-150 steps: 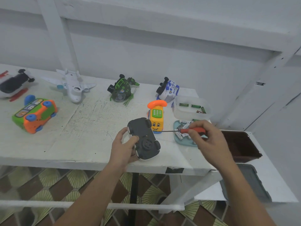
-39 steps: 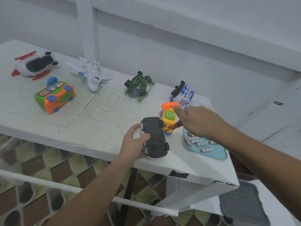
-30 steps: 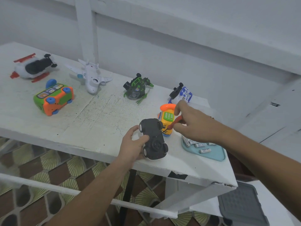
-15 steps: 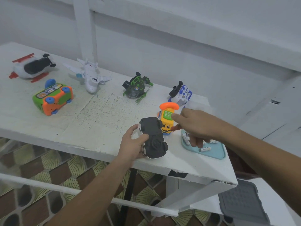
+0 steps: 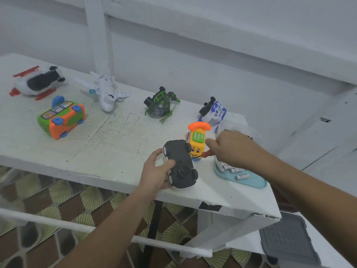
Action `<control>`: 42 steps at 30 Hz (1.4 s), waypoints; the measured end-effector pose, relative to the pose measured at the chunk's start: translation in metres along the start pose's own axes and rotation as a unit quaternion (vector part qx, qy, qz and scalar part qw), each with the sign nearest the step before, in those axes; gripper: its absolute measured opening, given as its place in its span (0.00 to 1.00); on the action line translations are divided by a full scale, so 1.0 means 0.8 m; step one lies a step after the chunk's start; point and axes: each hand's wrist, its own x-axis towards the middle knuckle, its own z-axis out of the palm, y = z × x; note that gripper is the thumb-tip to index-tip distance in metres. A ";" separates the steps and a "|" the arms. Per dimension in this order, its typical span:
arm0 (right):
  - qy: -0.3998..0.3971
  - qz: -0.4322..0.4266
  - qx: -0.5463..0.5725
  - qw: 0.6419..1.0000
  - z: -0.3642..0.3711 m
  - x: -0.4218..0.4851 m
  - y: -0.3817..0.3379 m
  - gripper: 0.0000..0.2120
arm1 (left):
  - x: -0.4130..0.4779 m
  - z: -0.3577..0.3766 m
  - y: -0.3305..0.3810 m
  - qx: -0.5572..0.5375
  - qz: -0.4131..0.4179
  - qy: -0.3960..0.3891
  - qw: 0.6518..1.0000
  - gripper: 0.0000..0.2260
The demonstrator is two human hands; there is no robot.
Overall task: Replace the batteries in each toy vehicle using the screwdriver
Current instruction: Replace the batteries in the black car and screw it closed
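Note:
My left hand (image 5: 156,174) grips an upturned toy car (image 5: 180,164) with a dark grey underside at the table's front edge. My right hand (image 5: 231,149) holds a red-handled screwdriver (image 5: 207,153), its shaft pointing left toward the car's side. Right behind the car stands a yellow toy phone (image 5: 197,140) with an orange handset. Several white batteries (image 5: 234,169) lie on a light blue tray (image 5: 249,181) under my right wrist.
On the white table (image 5: 96,149) lie an orange-green bus (image 5: 61,118), a white plane (image 5: 104,91), a white-red helicopter (image 5: 36,82), a green-black vehicle (image 5: 160,107) and a blue-white vehicle (image 5: 212,112). A grey lid (image 5: 287,238) lies on a lower surface to the right.
My right hand reached back past the toy phone, then came forward again with the screwdriver toward the car. My left hand kept the car in place.

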 end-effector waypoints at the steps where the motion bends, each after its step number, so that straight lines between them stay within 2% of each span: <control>1: -0.031 0.034 0.081 0.996 0.000 0.001 0.004 0.21 | -0.001 0.000 0.001 -0.002 -0.002 -0.001 1.000 0.19; 3: -0.096 0.110 0.280 0.949 0.003 0.003 0.018 0.24 | -0.003 0.000 0.002 -0.002 0.001 -0.002 1.000 0.19; 6: -0.138 0.167 0.430 0.876 0.032 0.000 0.054 0.24 | -0.006 -0.001 0.002 -0.001 0.003 -0.004 1.000 0.18; 9: -0.116 0.170 0.558 0.804 0.081 -0.016 0.088 0.17 | -0.006 -0.001 0.003 -0.002 0.006 -0.010 1.000 0.18; 10: -0.092 0.165 0.578 0.794 0.100 -0.025 0.098 0.14 | -0.005 -0.001 0.003 0.000 0.007 -0.010 1.000 0.18; 12: -0.021 0.155 0.573 0.805 0.141 -0.042 0.117 0.09 | -0.003 -0.002 0.002 0.005 0.011 -0.009 1.000 0.19; 16: 0.175 0.168 0.436 0.867 0.201 -0.068 0.136 0.07 | -0.001 -0.004 0.001 0.015 0.014 -0.010 1.000 0.19; 20: 0.270 0.150 0.272 0.912 0.237 -0.076 0.152 0.05 | -0.002 -0.002 -0.001 0.016 0.017 -0.015 1.000 0.18; 23: 0.279 0.149 0.217 0.923 0.260 -0.076 0.164 0.09 | -0.002 -0.002 -0.002 0.023 0.019 -0.013 0.999 0.17; 28: 0.293 0.175 0.235 0.910 0.259 -0.074 0.155 0.06 | -0.003 0.000 -0.002 0.027 0.019 -0.007 0.999 0.17; 42: 0.316 0.218 0.233 0.893 0.243 -0.085 0.138 0.17 | -0.010 0.002 0.000 0.030 0.031 -0.025 0.999 0.16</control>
